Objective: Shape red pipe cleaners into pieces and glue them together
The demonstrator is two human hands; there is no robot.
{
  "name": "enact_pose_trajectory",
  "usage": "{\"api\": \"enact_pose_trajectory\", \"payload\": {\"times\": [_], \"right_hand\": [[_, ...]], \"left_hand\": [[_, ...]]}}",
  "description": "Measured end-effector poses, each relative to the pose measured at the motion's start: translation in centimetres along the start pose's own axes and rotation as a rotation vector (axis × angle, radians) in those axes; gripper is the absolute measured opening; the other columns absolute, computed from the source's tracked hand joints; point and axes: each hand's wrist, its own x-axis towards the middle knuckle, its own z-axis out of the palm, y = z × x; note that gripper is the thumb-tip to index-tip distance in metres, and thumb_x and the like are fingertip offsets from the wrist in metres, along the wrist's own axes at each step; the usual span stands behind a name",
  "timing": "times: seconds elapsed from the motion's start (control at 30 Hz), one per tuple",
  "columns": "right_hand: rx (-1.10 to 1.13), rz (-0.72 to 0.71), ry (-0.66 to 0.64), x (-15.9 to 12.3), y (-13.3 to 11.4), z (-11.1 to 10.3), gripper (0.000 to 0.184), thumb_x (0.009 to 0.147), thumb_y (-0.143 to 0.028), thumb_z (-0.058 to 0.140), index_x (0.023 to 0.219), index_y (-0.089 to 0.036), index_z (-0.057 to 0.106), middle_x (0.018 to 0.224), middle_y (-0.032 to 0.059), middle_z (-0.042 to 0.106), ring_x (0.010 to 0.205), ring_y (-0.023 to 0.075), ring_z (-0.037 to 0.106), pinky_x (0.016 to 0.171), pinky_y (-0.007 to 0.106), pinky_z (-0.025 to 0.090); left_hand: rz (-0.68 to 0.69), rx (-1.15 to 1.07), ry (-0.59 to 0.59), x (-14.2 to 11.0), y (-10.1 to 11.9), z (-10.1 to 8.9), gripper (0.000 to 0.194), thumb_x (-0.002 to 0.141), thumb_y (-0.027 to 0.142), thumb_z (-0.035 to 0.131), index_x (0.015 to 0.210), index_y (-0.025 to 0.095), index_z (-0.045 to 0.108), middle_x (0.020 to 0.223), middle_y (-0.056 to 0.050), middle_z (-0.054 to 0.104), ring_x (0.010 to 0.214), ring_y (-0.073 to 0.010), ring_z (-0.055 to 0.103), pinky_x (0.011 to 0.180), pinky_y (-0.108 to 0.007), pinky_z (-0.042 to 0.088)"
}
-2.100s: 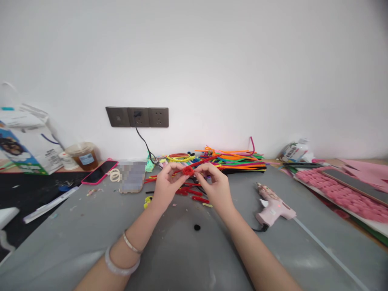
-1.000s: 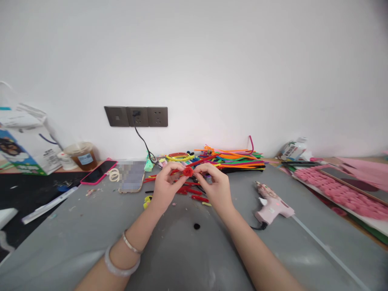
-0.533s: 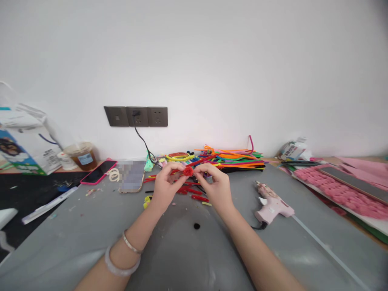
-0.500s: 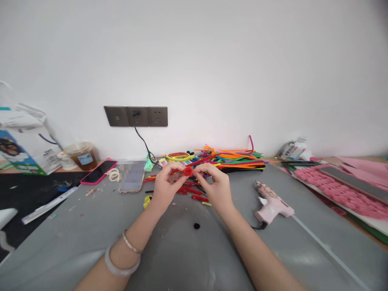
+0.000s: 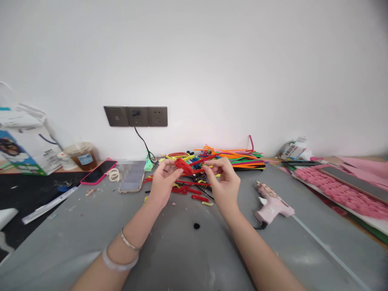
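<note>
My left hand (image 5: 162, 182) pinches a small red coiled pipe-cleaner piece (image 5: 182, 165) above the grey mat (image 5: 169, 246). My right hand (image 5: 222, 182) is closed on the red stem that runs out of that coil, a little to its right. Both hands hover over loose red pipe-cleaner scraps (image 5: 189, 190) lying on the mat. Behind them a pile of coloured pipe cleaners (image 5: 233, 158) lies against the wall.
A pink glue gun (image 5: 273, 204) lies right of my right hand. A pink-cased phone (image 5: 99, 171) and a second phone (image 5: 131, 177) lie at left, with a lidded drink cup (image 5: 81, 155) and a carton (image 5: 22, 147). Pink foam sheets (image 5: 342, 190) fill the right.
The hands have drawn apart slightly. The red coil has turned and shifted left with my left hand, and my right hand now grips the stem farther out.
</note>
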Motion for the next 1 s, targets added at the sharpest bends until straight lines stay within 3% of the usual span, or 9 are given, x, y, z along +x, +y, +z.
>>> {"api": "enact_pose_trajectory", "payload": {"times": [0.1,0.4,0.73,1.0], "right_hand": [[-0.029,0.000,0.007,0.07,-0.05,-0.12,0.007,0.087,-0.017,0.063,0.084,-0.022,0.066,0.067,-0.0024,0.045,0.064,0.0153,0.041,0.062,0.030,0.036],[-0.037,-0.038,-0.203,-0.40,-0.54,0.51,0.012,0.087,-0.014,0.059,0.078,-0.022,0.060,0.066,-0.0034,0.043,0.062,0.0144,0.042,0.061,0.029,0.036],[0.100,0.032,-0.208,-0.53,-0.35,0.49,0.010,0.085,-0.018,0.067,0.080,-0.022,0.059,0.070,-0.0029,0.046,0.064,0.0146,0.041,0.060,0.029,0.034],[0.130,0.003,-0.253,-0.54,-0.29,0.64,0.012,0.082,-0.018,0.069,0.079,-0.022,0.059,0.071,-0.0025,0.047,0.066,0.0154,0.043,0.063,0.030,0.036]], "left_hand": [[-0.056,-0.085,0.005,0.16,0.19,0.01,0.036,0.062,0.019,0.085,0.090,0.020,0.062,0.093,0.001,0.070,0.085,-0.0116,0.066,0.079,-0.023,0.053],[-0.108,-0.163,-0.087,0.02,0.38,0.13,0.034,0.063,0.015,0.085,0.091,0.020,0.065,0.094,0.002,0.071,0.084,-0.0111,0.067,0.080,-0.022,0.053],[-0.094,-0.177,-0.120,-0.10,0.61,0.16,0.031,0.065,0.016,0.085,0.089,0.021,0.066,0.090,0.002,0.070,0.083,-0.0110,0.066,0.079,-0.022,0.054],[-0.085,-0.178,-0.163,-0.14,0.53,-0.04,0.028,0.068,0.017,0.084,0.090,0.021,0.066,0.090,0.001,0.070,0.081,-0.0104,0.066,0.073,-0.020,0.054]]}}
